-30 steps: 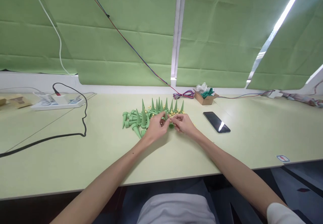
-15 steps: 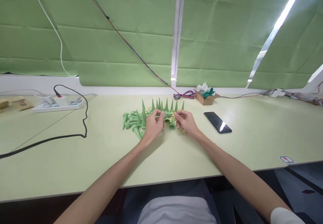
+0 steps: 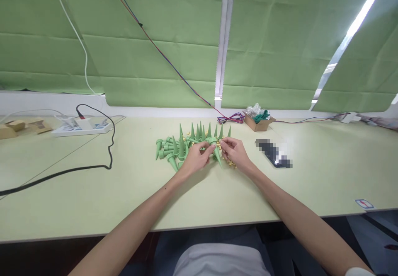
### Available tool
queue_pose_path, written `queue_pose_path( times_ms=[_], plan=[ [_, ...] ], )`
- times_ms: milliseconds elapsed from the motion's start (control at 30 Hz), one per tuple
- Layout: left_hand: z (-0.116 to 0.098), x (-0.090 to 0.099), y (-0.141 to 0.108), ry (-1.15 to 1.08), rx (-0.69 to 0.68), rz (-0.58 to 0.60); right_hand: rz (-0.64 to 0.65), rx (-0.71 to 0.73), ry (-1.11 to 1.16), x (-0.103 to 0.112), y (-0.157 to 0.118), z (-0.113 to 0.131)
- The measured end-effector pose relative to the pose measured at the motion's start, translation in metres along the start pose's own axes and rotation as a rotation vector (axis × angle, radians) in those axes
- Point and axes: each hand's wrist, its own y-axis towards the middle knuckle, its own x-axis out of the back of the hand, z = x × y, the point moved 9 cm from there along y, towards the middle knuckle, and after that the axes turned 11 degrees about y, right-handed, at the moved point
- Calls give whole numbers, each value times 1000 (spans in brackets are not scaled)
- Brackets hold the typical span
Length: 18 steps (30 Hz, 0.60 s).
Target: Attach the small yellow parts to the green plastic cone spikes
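My left hand (image 3: 198,156) is closed in a pinch on a green plastic watering spike (image 3: 217,155), gripping it near its wide capped end. The point of that spike tilts down toward me. Just right of it, my right hand (image 3: 235,151) has thumb and forefinger pinched together beside the cap. A bit of yellow shows at those fingertips, too small to make out fully. More green spikes (image 3: 171,159) lie in a heap left of my left hand, and several others (image 3: 200,130) stand point up behind both hands. Small yellow plastic pieces (image 3: 231,164) lie under my right hand.
A phone (image 3: 273,153), partly blurred out, lies to the right. Behind it sits a small cardboard box (image 3: 259,123) holding clear and green wrapping, beside a bundle of coiled wires (image 3: 231,118). A power strip (image 3: 82,129) and black cable (image 3: 77,168) occupy the left side.
The green spike in my left hand has swung round, so its point now shows downward toward me. My right hand stays close beside it. The whole view has shifted slightly.
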Motion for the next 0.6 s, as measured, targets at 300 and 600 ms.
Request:
queue_pose_path(
  times_ms=[300,600],
  plan=[
    [-22,6,-2,283,-294,-137,-3,-204,278,-3,-3,-7],
    [-21,20,-6,218,-240,-277,3,-99,351,-4,0,-3]
  ],
)
